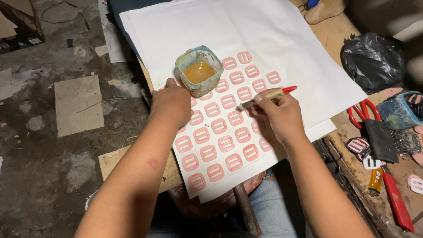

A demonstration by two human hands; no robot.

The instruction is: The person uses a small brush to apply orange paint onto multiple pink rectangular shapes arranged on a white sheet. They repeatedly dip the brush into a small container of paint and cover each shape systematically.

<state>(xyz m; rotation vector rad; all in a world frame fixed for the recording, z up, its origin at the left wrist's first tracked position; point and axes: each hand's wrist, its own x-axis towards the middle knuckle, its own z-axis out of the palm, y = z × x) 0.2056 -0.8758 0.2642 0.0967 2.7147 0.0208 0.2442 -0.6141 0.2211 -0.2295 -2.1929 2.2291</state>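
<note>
Right hand (pixel 282 115) pinches a red-handled brush (pixel 268 97), bristles on pink pieces (pixel 220 132); left hand (pixel 171 103) curled knuckles-up, touching glue cup (pixel 199 70), grip unclear.

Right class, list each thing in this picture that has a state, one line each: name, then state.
glue pot: open, part full of amber liquid
brush: gripped in right hand, bristles down on a piece
pink pieces: lying flat in rows on white sheet
left hand: fist resting beside pot
red scissors: lying unused
black bag: crumpled
</note>
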